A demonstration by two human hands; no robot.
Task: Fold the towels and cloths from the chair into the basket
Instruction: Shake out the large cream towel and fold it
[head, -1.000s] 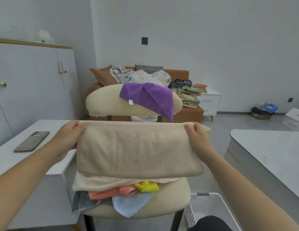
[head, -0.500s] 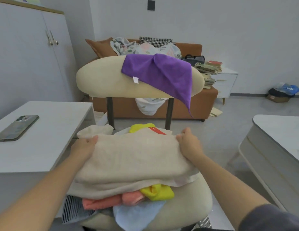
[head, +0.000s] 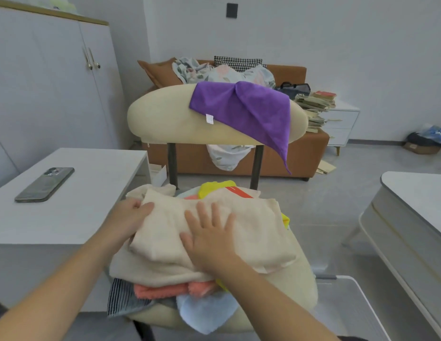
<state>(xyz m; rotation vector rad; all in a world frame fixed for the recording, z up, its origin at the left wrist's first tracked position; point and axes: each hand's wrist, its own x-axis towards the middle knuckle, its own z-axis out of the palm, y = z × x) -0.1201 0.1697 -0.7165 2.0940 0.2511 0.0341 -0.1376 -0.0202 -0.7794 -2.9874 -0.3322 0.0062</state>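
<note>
Head view: right hand (head: 209,239) flat, fingers spread, on the beige towel (head: 259,222), left hand (head: 131,217) pinching its edge; white basket (head: 347,278) beside the right wrist, contents hidden.

One chair (head: 163,116), one purple cloth (head: 249,109), one topmost beige towel (head: 256,227), one phone (head: 45,184), one basket (head: 345,278) lower right, two desks (left desk (head: 96,212), right desk (head: 416,190)), two hands (left hand (head: 131,217), right hand (head: 209,239)).
</note>
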